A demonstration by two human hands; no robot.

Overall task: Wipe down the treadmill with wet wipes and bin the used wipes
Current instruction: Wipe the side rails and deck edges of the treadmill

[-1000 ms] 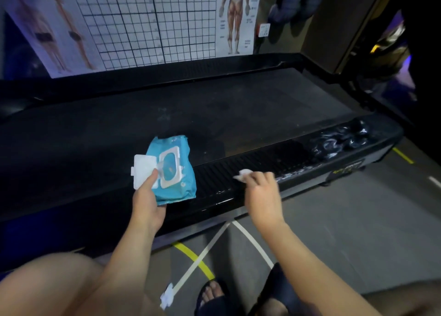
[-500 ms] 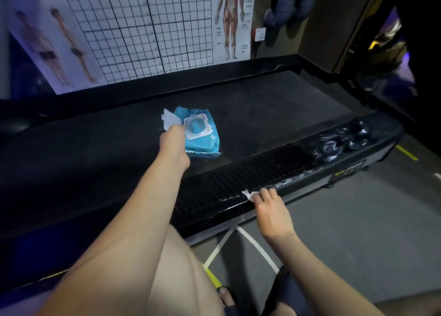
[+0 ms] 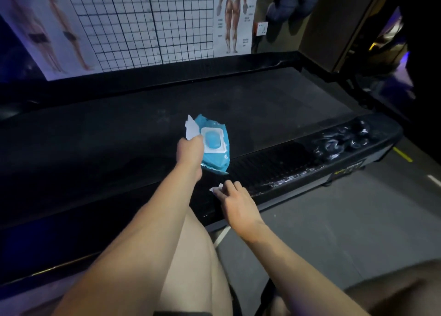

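Two hands were at work. The left hand (image 3: 191,148) gripped the blue wipes pack (image 3: 216,159) by its left side, fingers closed on it beside the raised white lid (image 3: 191,129). The pack was at the near edge of the treadmill belt (image 3: 262,105) (set down or just lifted, I could not tell). The right hand (image 3: 236,203) curled its fingers over a small bunched wet wipe (image 3: 216,188), pressing it onto the ribbed near side rail (image 3: 274,163), just beside the pack's near corner. Crumpled black plastic (image 3: 341,141) lay at the rail's right end.

My worries were these. The lid stood open, so the remaining wipes could dry out. The wad was so small that fingertips might slide off it and smear the rail. The pack, if left there, would shield the belt beneath it from wiping.
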